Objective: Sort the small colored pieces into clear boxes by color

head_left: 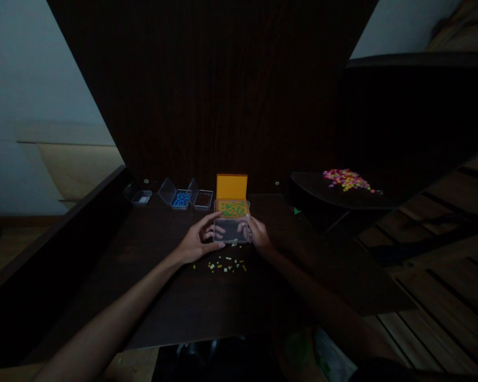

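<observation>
My left hand [197, 240] and my right hand [258, 235] grip the two sides of a small clear plastic box [231, 230] on the dark table [163, 286]. The fingers of both hands curl round its edges. The box's raised clear lid stands over green pieces [232, 207] at its far side. Right behind it an orange box [231, 187] stands with its lid up. Several tiny yellow and white pieces [225, 263] lie scattered on the table just in front of the clear box.
Small clear boxes stand open at the back left: one with blue pieces [180, 200], one with dark pieces [203, 199], one further left [142, 197]. A pile of pink and yellow pieces [347, 180] lies on a dark round surface at the right.
</observation>
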Available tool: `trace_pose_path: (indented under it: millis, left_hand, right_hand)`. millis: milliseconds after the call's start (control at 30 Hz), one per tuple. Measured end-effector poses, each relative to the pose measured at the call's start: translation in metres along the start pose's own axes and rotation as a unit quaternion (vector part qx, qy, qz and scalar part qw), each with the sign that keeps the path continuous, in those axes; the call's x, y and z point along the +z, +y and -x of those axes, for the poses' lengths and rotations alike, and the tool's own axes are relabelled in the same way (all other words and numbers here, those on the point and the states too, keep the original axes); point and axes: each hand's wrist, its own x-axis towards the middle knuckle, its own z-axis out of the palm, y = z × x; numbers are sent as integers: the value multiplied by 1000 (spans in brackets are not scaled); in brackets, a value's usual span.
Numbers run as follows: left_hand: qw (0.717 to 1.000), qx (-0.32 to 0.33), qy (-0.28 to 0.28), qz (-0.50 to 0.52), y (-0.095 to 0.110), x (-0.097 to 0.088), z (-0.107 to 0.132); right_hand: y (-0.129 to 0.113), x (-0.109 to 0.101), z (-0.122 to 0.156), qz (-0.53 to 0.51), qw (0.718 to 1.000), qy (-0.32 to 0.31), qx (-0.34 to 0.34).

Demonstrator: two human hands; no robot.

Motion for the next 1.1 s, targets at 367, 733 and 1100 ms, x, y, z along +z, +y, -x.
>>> trace_pose_path:
  millis: [367, 733, 1100]
  left_hand:
    - [991, -28, 119, 60, -10, -22, -5]
    - [994, -18, 99, 53, -14, -19, -6]
    - [991, -16, 122, 46, -14, -17, -6]
  right_hand:
    - [-26, -27, 13, 462, 849, -229, -119]
    - [-14, -27, 11, 498, 808, -259, -180]
    - [-8, -19, 15, 458, 835, -225, -206]
